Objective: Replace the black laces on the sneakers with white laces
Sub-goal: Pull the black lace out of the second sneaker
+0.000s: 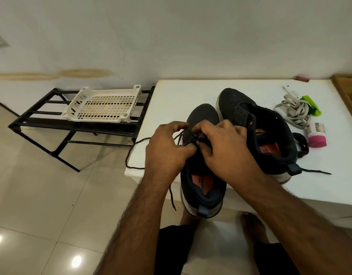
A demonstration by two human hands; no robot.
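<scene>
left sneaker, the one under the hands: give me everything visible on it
The left sneaker is dark navy or black with a fabric-looking upper, pale sole edge, pinkish insole and a heel pull tab. It sits upright on the white table, toe pointing away, heel overhanging the near edge, beside the right sneaker. Its black lace is partly undone, one end trailing off the table's left side, another hanging down in front. The left hand and right hand both pinch the lace over the eyelets.
</scene>
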